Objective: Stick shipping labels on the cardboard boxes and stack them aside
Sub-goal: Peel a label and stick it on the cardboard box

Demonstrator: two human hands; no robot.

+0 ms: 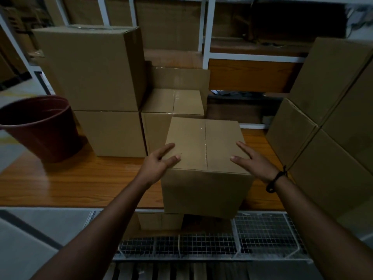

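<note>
- A brown cardboard box (187, 138) sat at the front edge of the wooden tabletop (80, 182). Its near side stuck out a little past the edge.
- Clear tape (205, 144) ran down the middle of its closed top.
- The left hand (159, 161) lay on the top left corner of the box. Its fingers (168, 147) were straight and flat, not curled round anything.
- The right hand (255, 161) lay on the top right side the same way. Its fingers (243, 145) were stretched out flat on the cardboard.
- A black band (276, 178) went round the right wrist.
- To the left, one big box (88, 67) stood on top of a lower box (113, 134) (both were closed).
- A smaller taped box (173, 102) stood just behind the one under the hands.
- More boxes (323, 122) were piled up on the right, close to the right arm.
- A dark red bucket (40, 128) stood at the far left of the tabletop.
- A white wire basket (262, 227) showed below the front edge.
- White shelves (207, 27) stood at the back.
</note>
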